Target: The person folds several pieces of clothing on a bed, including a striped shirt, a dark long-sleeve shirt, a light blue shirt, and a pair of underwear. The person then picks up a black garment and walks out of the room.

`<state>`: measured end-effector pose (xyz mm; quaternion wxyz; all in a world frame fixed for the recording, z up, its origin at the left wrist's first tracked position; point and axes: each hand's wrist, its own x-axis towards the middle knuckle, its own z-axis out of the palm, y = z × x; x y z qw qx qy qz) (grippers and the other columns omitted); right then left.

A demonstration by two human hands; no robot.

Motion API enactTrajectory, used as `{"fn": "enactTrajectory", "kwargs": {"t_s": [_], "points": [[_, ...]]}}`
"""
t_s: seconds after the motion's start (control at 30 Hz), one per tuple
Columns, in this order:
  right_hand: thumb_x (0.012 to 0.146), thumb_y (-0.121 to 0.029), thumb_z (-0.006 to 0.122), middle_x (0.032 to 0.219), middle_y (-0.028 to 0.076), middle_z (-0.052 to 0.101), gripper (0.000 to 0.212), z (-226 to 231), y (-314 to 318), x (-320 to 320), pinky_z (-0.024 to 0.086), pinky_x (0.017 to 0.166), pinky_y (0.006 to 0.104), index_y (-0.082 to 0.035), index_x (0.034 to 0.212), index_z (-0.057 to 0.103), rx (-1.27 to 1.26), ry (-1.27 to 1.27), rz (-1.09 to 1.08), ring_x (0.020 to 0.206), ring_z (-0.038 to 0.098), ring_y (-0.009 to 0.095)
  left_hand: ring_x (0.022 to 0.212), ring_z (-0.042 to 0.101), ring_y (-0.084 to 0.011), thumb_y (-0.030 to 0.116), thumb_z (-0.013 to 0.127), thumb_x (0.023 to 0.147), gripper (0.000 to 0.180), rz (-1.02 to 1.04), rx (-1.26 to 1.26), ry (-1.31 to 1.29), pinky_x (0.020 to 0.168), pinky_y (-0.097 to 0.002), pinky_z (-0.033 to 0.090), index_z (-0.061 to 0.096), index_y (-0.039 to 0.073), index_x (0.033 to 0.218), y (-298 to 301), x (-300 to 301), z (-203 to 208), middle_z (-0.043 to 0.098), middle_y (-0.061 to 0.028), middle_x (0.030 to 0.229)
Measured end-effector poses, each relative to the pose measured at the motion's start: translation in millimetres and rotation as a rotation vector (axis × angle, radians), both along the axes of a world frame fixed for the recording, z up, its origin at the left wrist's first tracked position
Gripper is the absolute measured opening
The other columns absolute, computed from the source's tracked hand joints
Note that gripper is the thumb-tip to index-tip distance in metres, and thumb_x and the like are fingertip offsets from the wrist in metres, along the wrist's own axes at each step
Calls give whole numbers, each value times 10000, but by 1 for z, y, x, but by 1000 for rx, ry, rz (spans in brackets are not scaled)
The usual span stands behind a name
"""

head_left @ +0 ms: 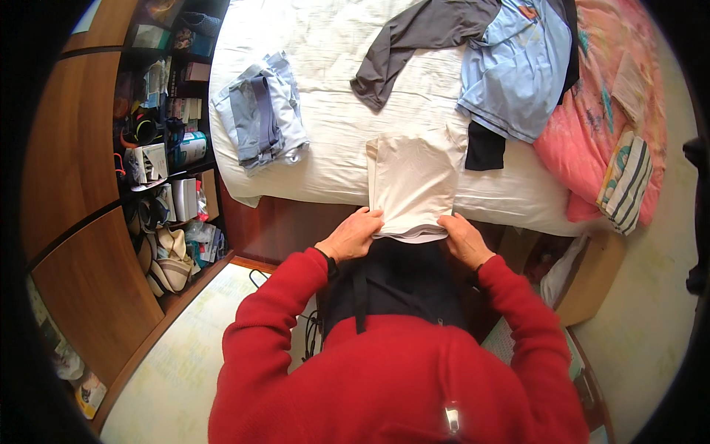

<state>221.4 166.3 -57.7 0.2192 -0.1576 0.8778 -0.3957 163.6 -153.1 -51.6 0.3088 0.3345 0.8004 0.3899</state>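
Note:
A cream folded garment (414,177), perhaps a shirt, lies partly on the bed, and its near end sticks out past the bed's edge. My left hand (353,233) pinches its near left corner, thumb on top. At the near right corner my right hand (466,240) grips it the same way. Between my hands the cloth is pulled fairly flat, with several layers showing along the near hem. The fingers under the cloth are hidden.
Folded light blue clothes (288,111) sit on the bed's left side. Farther right lie a dark grey garment (414,44), a light blue shirt (514,74), a pink blanket (584,148) and a striped cloth (632,181). Crowded shelves (174,174) stand left; a cardboard box (592,277) is at right.

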Motion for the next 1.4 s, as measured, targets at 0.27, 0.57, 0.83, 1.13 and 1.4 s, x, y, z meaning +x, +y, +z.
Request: {"fn": "enactTrajectory", "kwargs": {"t_s": [0.27, 0.57, 0.83, 1.13, 1.4], "points": [[783, -113, 669, 692, 136, 582, 219, -20, 18, -113, 460, 604, 321, 19, 944, 604, -127, -162, -444, 632, 580, 182, 682, 466, -41, 230, 623, 925, 223, 676, 186, -550, 619, -202, 390, 566, 75, 1076, 18, -104, -33, 539, 42, 837], [874, -151, 709, 766, 1, 616, 365, -55, 0, -117, 435, 625, 229, -7, 1182, 578, -298, -259, -802, 684, 531, 62, 841, 595, -76, 211, 699, 903, 331, 913, 225, -660, 748, -237, 474, 573, 17, 1139, 32, -85, -66, 643, -11, 955], [880, -132, 700, 712, -17, 562, 318, -66, -6, -83, 427, 595, 247, -22, 1153, 580, -235, -255, -962, 643, 501, 72, 863, 640, -338, 159, 636, 880, 272, 917, -122, -174, 763, -401, 497, 606, 26, 1116, 59, -44, -66, 657, -189, 948], [879, -135, 702, 703, -18, 573, 292, -74, -2, -85, 423, 599, 237, -14, 1113, 577, -218, -272, -946, 639, 504, 64, 944, 617, -377, 82, 604, 813, 187, 796, -157, 73, 774, -446, 515, 641, 42, 992, 62, -36, -52, 614, -137, 1102], [886, -119, 694, 703, -25, 568, 273, -76, 4, -87, 414, 596, 225, -5, 1098, 565, -267, -290, -890, 640, 498, 54, 979, 614, -361, 60, 634, 773, 154, 935, 39, 122, 808, -404, 516, 639, -1, 915, 61, -35, -71, 568, -149, 1301]]}}
